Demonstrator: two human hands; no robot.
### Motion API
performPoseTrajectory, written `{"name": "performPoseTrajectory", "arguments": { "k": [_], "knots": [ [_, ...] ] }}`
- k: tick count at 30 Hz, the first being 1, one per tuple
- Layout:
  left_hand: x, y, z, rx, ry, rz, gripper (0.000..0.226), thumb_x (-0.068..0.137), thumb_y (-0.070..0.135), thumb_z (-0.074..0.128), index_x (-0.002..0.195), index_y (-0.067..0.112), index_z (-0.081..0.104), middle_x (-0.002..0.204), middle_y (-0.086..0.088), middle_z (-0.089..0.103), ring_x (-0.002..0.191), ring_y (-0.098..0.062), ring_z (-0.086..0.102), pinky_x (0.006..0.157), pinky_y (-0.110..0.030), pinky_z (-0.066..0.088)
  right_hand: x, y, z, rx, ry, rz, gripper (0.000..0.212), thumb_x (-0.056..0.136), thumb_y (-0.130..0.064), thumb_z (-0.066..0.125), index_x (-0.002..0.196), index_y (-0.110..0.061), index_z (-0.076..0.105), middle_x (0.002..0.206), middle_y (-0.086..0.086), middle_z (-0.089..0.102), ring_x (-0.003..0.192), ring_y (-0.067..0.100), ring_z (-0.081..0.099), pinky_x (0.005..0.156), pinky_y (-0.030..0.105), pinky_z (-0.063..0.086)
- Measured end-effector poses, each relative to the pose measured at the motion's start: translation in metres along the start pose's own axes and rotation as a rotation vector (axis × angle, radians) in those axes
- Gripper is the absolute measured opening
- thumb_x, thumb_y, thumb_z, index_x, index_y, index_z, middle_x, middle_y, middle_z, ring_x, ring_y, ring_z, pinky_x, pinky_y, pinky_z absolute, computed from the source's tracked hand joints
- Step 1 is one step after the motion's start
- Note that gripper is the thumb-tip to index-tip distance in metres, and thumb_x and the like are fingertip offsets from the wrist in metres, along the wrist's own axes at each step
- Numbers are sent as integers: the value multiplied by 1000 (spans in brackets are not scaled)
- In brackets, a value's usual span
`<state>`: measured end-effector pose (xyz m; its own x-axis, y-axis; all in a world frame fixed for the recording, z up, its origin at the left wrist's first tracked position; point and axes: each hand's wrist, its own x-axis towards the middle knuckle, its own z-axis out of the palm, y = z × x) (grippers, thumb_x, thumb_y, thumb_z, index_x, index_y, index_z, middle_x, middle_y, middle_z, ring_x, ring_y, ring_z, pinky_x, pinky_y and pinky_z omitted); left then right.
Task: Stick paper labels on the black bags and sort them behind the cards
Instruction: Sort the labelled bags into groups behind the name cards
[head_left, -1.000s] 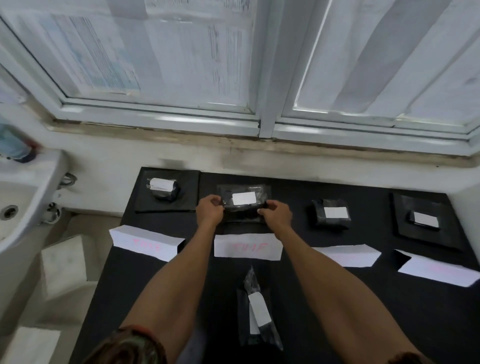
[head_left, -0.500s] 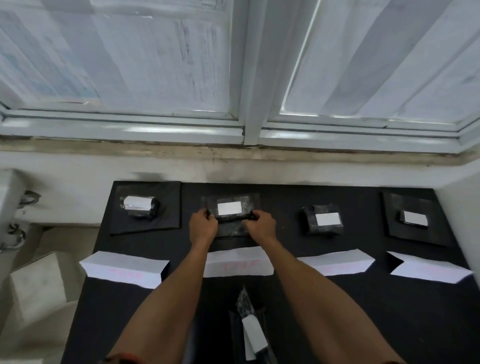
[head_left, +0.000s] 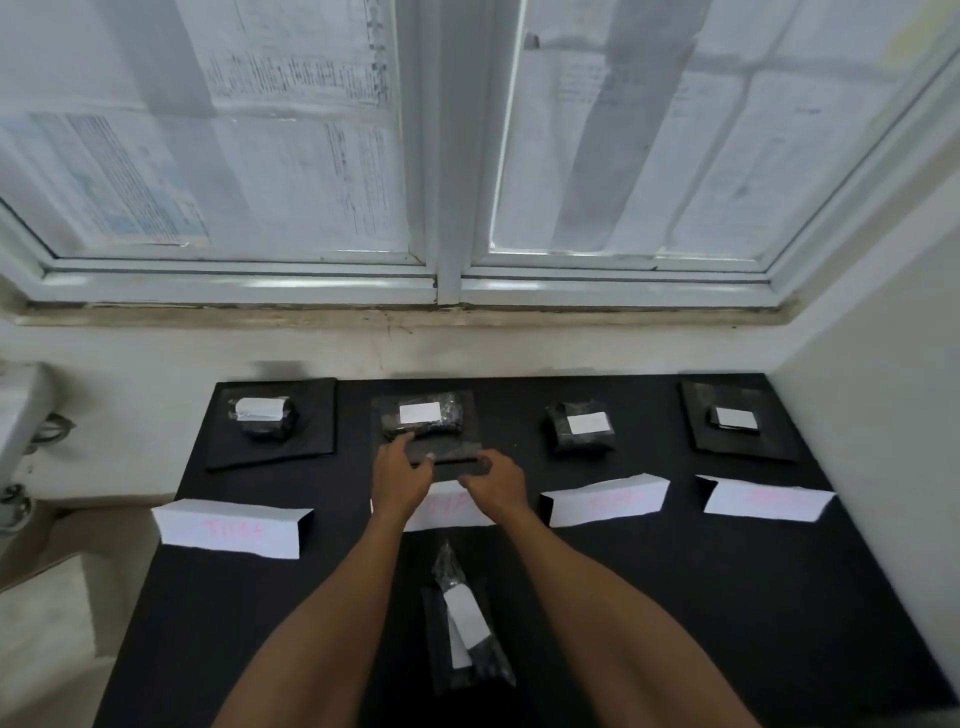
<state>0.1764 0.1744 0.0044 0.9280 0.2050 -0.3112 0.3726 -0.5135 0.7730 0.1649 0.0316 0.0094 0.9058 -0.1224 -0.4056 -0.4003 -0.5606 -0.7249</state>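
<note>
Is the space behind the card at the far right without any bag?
No, a labelled black bag lies on a black sheet just behind that card.
</note>
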Motion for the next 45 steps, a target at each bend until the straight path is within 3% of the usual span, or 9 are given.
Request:
{"name": "performPoseTrajectory", "arguments": {
  "k": [15,20,28,32,35,38,41,43,45],
  "knots": [
    [-165,-62,21,75,-226,-9,38,81,9,57,119,11,62,117,-11,65,108,-28,61,89,-34,49,-145,98,26,-160,-103,-22,55,76,-28,72,127,-17,54,124,8,52,114,23,53,96,26,41],
    [-190,-90,16,61,-274,-66,49,77,-1,50,123,11,57,124,-11,62,110,-25,59,92,-29,46,-164,118,50,-168,-141,-4,68,76,-27,74,136,-18,46,128,9,47,118,26,51,96,29,42],
    [-202,-119,2,4,-247,-165,61,82,-1,53,141,9,43,141,-11,49,128,-24,48,105,-29,39,-174,123,54,-162,74,-26,24,83,-9,56,107,-12,59,106,11,66,98,28,62,78,33,49],
    [-201,-115,-1,-158,-205,-187,55,87,7,61,138,18,45,137,-16,52,123,-28,52,102,-39,46,-185,123,45,-65,73,-116,45,82,-9,66,126,-9,57,115,7,67,103,20,63,82,18,46],
    [-200,-100,0,-371,-150,-114,76,84,4,67,147,23,30,147,-11,40,133,-29,42,107,-44,41,-191,115,33,-11,45,-233,47,77,-8,73,123,-10,62,107,-2,67,93,8,61,75,2,42],
    [-198,-85,-7,-51,-8,259,98,73,8,72,151,37,19,159,-4,13,146,-21,17,110,-36,33,-190,106,20,-46,34,-347,43,74,-9,71,116,-11,67,106,-4,68,93,4,60,78,0,42],
    [-192,-74,-11,484,-22,494,84,73,31,70,144,49,29,161,3,4,149,-22,2,114,-52,20,-186,103,5,-24,43,-403,41,69,-11,68,110,-12,70,106,0,71,95,7,65,85,15,50],
    [-189,-67,-13,568,-144,487,63,76,36,70,134,47,47,156,10,23,148,-18,12,116,-53,12,-184,101,-5,-41,3,-440,37,72,-10,67,109,-12,71,103,0,71,91,5,65,81,13,50],
    [-186,-60,-12,499,-225,413,52,72,38,75,121,46,59,135,13,53,133,-14,42,112,-48,29,-184,100,-15,-52,-20,-464,34,75,-10,69,109,-11,70,103,1,69,90,1,63,78,9,48]
  ]
}}
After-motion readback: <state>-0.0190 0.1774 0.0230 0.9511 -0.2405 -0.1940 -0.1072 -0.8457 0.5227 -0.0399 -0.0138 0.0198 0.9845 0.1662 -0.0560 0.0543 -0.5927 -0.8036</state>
